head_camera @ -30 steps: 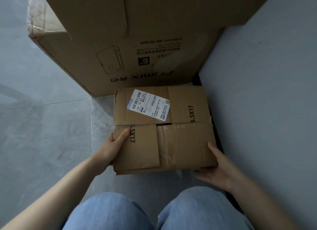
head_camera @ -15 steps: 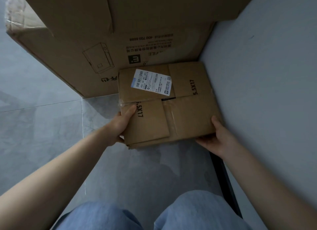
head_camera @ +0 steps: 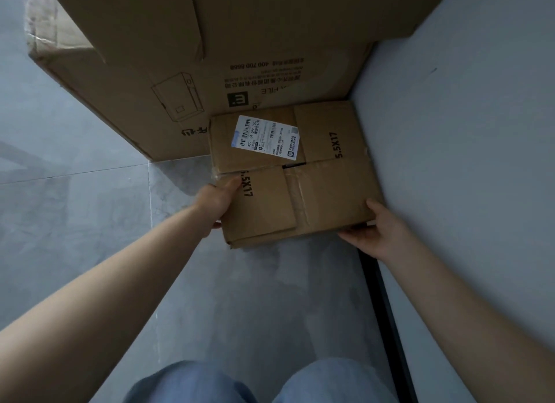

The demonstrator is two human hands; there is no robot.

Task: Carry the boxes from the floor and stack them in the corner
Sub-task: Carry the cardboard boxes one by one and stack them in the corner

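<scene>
A small brown cardboard box (head_camera: pixel 324 192) with a white shipping label and "5.5X17" print sits low in the corner, against the wall on its right and the large box behind it. My left hand (head_camera: pixel 214 201) grips its left edge, thumb on the top flap. At the near right corner, my right hand (head_camera: pixel 380 231) holds the box with fingers under the edge. The big cardboard box (head_camera: pixel 186 72) with printed text and a logo fills the upper view. I cannot tell whether the small box touches the floor.
A pale wall (head_camera: pixel 468 162) runs down the right side with a dark skirting strip (head_camera: pixel 387 318) at its foot. Grey tiled floor (head_camera: pixel 75 222) spreads to the left and toward me. My knees in blue jeans (head_camera: pixel 270 384) show at the bottom.
Both hands have carried the small box forward, away from my knees, into the corner between the wall and the large box. My arms are now stretched out further.
</scene>
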